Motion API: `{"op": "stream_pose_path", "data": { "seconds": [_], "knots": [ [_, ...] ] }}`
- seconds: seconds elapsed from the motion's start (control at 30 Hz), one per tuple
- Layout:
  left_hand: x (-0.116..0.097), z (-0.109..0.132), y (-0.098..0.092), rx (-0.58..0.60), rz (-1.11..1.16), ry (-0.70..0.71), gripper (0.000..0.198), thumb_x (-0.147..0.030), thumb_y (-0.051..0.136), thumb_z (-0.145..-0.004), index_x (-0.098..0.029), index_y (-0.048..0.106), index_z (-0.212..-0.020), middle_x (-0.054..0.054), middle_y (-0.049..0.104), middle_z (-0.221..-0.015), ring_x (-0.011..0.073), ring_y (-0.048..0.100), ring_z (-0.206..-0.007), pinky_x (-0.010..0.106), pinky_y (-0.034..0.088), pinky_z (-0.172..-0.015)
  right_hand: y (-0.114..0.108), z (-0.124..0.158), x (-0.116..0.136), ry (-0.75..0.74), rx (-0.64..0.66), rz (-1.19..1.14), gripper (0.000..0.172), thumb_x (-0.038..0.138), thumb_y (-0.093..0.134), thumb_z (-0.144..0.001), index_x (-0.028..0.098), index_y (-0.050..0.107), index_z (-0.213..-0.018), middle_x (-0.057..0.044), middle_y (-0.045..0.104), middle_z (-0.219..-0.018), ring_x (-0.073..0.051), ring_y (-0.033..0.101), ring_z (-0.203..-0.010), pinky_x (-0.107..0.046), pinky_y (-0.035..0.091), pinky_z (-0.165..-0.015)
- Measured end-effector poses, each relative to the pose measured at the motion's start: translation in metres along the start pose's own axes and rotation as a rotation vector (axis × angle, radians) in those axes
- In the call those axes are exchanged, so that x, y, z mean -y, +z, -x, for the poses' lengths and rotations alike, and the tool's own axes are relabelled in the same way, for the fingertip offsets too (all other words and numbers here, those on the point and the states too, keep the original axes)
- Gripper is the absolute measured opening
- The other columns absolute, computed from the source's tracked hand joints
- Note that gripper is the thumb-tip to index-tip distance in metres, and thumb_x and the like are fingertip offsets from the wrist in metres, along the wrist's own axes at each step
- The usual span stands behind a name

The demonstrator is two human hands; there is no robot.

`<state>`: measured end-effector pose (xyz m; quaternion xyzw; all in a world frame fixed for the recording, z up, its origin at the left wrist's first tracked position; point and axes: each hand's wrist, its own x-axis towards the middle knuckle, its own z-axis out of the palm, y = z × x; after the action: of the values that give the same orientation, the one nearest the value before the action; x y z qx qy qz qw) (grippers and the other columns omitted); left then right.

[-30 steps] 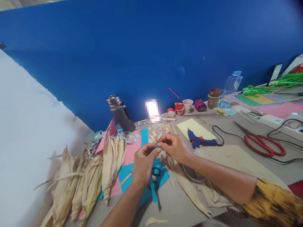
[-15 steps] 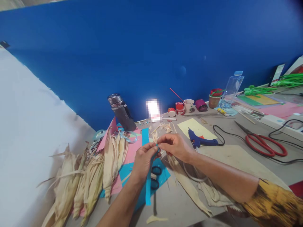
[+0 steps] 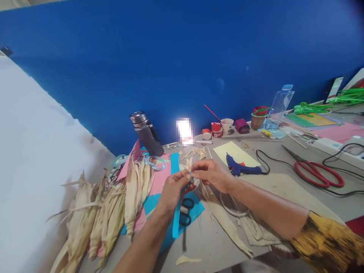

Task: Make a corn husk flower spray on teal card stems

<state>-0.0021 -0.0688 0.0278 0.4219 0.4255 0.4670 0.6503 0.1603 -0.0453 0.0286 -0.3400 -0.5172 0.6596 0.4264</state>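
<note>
Over the middle of the table my left hand (image 3: 173, 189) and my right hand (image 3: 211, 174) meet, both with fingers pinched. Between them is a small bundle of dry corn husk (image 3: 188, 165) with a blue paper strip (image 3: 176, 218) wound at its base. The strip's loose end hangs down from my left hand over black scissors (image 3: 184, 212) that lie on blue paper (image 3: 196, 210). Long husk pieces (image 3: 224, 223) lie under my right forearm.
Dried corn husks (image 3: 105, 212) are heaped at the left on pink paper (image 3: 160, 178). A blue glue gun (image 3: 241, 168) with a black cord, red scissors (image 3: 318, 174), a dark flask (image 3: 145, 132), cups, paint pots and a plastic bottle (image 3: 278, 106) stand farther back.
The hanging blue strip has swung from right to left under my left hand. Both hands stay pinched together at the husk bundle, moved slightly up.
</note>
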Motion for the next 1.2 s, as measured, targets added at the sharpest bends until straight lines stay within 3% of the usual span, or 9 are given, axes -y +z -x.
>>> {"op": "stream_pose_path", "data": {
  "seconds": [0.27, 0.43, 0.7, 0.87, 1.2],
  "knots": [
    [0.0, 0.0, 0.0, -0.003, -0.01, -0.046, 0.026, -0.034, 0.081, -0.063, -0.014, 0.066, -0.069, 0.0, 0.059, -0.064, 0.011, 0.055, -0.061, 0.028, 0.049, -0.068, -0.003, -0.002, -0.002, 0.092, 0.046, -0.126, 0.025, 0.03, 0.079, -0.062, 0.015, 0.061, -0.073, 0.005, 0.052, -0.058, -0.004, 0.039, -0.046, -0.017, 0.021, -0.04],
    [-0.002, 0.003, 0.004, -0.053, -0.064, 0.014, 0.024, -0.031, 0.079, -0.062, -0.013, 0.064, -0.066, -0.001, 0.057, -0.063, 0.0112, 0.055, -0.061, 0.028, 0.049, -0.068, 0.0, -0.001, -0.002, 0.074, 0.049, -0.083, 0.021, 0.029, 0.074, -0.065, 0.016, 0.059, -0.071, 0.007, 0.044, -0.053, -0.004, 0.035, -0.045, -0.017, 0.021, -0.041],
    [-0.011, 0.01, 0.01, -0.123, -0.166, 0.071, 0.021, -0.029, 0.079, -0.059, -0.015, 0.067, -0.07, 0.0, 0.062, -0.065, 0.0118, 0.058, -0.061, 0.025, 0.047, -0.065, 0.006, 0.001, 0.003, 0.018, -0.068, 0.021, 0.017, 0.029, 0.069, -0.063, 0.016, 0.058, -0.067, 0.008, 0.043, -0.051, -0.005, 0.035, -0.045, -0.019, 0.026, -0.041],
    [-0.009, 0.012, 0.013, -0.184, -0.273, 0.158, 0.018, -0.028, 0.078, -0.06, -0.015, 0.069, -0.068, -0.001, 0.063, -0.064, 0.0108, 0.054, -0.059, 0.023, 0.045, -0.063, 0.009, 0.002, 0.005, -0.028, -0.127, 0.085, 0.014, 0.028, 0.066, -0.062, 0.017, 0.058, -0.068, 0.007, 0.048, -0.053, -0.005, 0.037, -0.043, -0.019, 0.027, -0.04],
    [-0.001, 0.005, 0.004, -0.211, -0.342, 0.194, 0.015, -0.029, 0.074, -0.066, -0.016, 0.067, -0.068, -0.001, 0.063, -0.064, 0.0115, 0.054, -0.063, 0.022, 0.042, -0.065, 0.01, 0.004, 0.006, -0.077, -0.103, 0.151, 0.015, 0.028, 0.068, -0.068, 0.016, 0.062, -0.075, 0.004, 0.056, -0.056, -0.005, 0.036, -0.043, -0.02, 0.025, -0.041]
  ]
}}
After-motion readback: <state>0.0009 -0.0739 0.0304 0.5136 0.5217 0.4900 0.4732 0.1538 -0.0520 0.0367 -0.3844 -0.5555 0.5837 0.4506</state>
